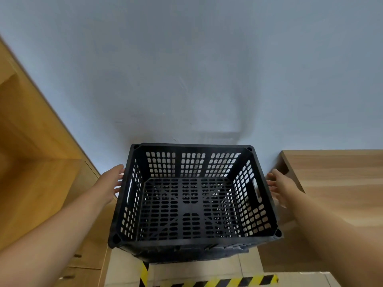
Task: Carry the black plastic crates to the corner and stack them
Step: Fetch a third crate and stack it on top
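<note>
1. Head view, the hands: the left hand is spread open with fingers extended, its fingertips at the left outer wall of the top black crate, beside the handle slot; whether they touch cannot be told; the right hand is likewise open and loose, fingers splayed just beside the right outer wall; neither hand grips anything.
2. Head view, materials and shapes: the top black crate is rectangular moulded plastic, walls and floor perforated with rows of small rounded slots, a long handle slot in each side wall, a diagonal rib pattern across the floor, socketed corners; it sits upright on a lower black crate, only the near upper edge of which shows.
3. Head view, surface and room: the stack stands on pale floor tiles against a plain grey-blue wall; a wooden cabinet flanks it on the left, a light wood-grain worktop on the right; yellow-and-black hazard tape crosses the near floor.
</note>
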### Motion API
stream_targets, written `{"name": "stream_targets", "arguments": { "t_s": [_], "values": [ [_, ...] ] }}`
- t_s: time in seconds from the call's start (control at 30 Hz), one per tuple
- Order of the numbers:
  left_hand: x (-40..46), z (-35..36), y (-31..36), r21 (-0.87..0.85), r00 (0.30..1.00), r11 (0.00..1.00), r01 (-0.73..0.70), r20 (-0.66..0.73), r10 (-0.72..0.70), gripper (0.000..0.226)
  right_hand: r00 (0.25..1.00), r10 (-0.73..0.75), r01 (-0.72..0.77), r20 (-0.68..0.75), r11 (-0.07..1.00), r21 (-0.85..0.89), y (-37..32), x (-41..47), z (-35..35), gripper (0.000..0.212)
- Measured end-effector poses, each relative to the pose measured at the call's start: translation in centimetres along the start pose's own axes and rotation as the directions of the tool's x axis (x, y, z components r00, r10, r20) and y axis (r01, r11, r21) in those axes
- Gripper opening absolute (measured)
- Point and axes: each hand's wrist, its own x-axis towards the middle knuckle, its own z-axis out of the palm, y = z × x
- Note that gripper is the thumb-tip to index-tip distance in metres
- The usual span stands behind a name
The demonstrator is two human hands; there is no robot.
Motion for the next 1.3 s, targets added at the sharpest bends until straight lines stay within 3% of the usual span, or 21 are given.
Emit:
{"name": "stream_targets", "arguments": {
  "t_s": [0.07,0.17,0.3,0.37,0.6,0.87,0.93,1.03,1.1,1.17,1.3],
  "values": [
    [-0.2,0.3,-2.0,0.245,0.993,0.965,-0.097,-0.035,0.109,0.037,0.994,-0.106,0.108,0.018,0.974,-0.198,1.3,-0.6,-0.5,0.042],
    [-1.6,0.9,-5.6,0.523,0.964,0.825,-0.214,-0.023,0.265,0.027,0.970,-0.237,0.230,0.050,0.838,-0.495,3.4,-2.4,-1.2,0.058],
    [-3.5,0.9,-9.9,0.692,0.904,0.673,-0.260,-0.071,0.422,0.054,0.932,-0.330,0.343,0.149,0.673,-0.655,6.1,-3.9,-1.7,0.068],
    [-4.6,0.9,-10.9,0.690,0.889,0.672,-0.269,-0.089,0.448,0.053,0.927,-0.338,0.356,0.162,0.664,-0.658,7.4,-4.1,-1.8,0.068],
    [-7.2,2.0,-11.7,0.524,0.913,0.811,-0.259,-0.142,0.383,0.048,0.912,-0.385,0.382,0.142,0.669,-0.637,9.3,-4.5,-2.5,0.055],
    [-7.6,2.1,-12.8,0.556,0.906,0.795,-0.244,-0.163,0.392,0.043,0.910,-0.383,0.389,0.156,0.662,-0.641,10.0,-4.5,-3.0,0.053],
    [-7.7,2.3,-13.3,0.677,0.898,0.708,-0.202,-0.161,0.410,0.054,0.908,-0.391,0.387,0.148,0.653,-0.651,10.4,-4.2,-2.8,0.049],
    [-8.6,2.6,-13.8,0.878,0.864,0.447,-0.172,-0.084,0.496,0.067,0.899,-0.419,0.393,0.130,0.640,-0.660,10.9,-4.1,-2.5,0.041],
    [-8.7,2.6,-14.1,0.927,0.818,0.325,-0.186,-0.037,0.574,0.067,0.891,-0.438,0.399,0.119,0.630,-0.666,11.2,-4.0,-2.3,0.035],
    [-8.4,2.5,-14.1,0.942,0.807,0.285,-0.180,-0.024,0.590,0.065,0.879,-0.469,0.389,0.086,0.601,-0.698,11.5,-3.9,-1.9,0.040],
    [-7.9,2.7,-13.7,0.937,0.808,0.304,-0.174,-0.041,0.588,0.063,0.847,-0.531,0.357,0.030,0.526,-0.772,12.1,-3.2,-1.2,0.057]
  ]
}}
